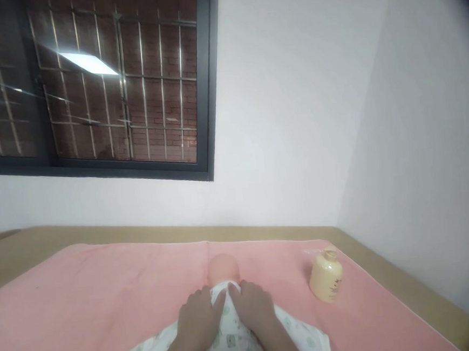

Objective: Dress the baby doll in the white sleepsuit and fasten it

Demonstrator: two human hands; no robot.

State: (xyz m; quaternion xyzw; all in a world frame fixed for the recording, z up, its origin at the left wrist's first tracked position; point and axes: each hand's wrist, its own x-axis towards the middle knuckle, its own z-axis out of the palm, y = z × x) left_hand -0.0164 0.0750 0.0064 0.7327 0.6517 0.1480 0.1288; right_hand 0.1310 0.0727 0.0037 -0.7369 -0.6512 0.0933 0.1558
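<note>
A doll point(223, 267) lies on a pink mat, and only its smooth round head shows beyond my hands. White cloth with a green print point(229, 319), which looks like a baby garment, covers the body and spreads out to both sides. At the cloth's top edge, just below the head, my left hand point(200, 314) grips from the left with its thumb on top and fingers curled. My right hand point(256, 305) mirrors it on the right, thumb tip close to the other thumb. The undersides of my fingers are hidden.
The pink mat point(106, 294) covers a tan table point(174, 233). A cream-yellow bottle point(326, 277) with an uncapped neck stands on the mat to the right. Behind the table rise a white wall point(286, 112) and a dark-framed barred window point(131, 97).
</note>
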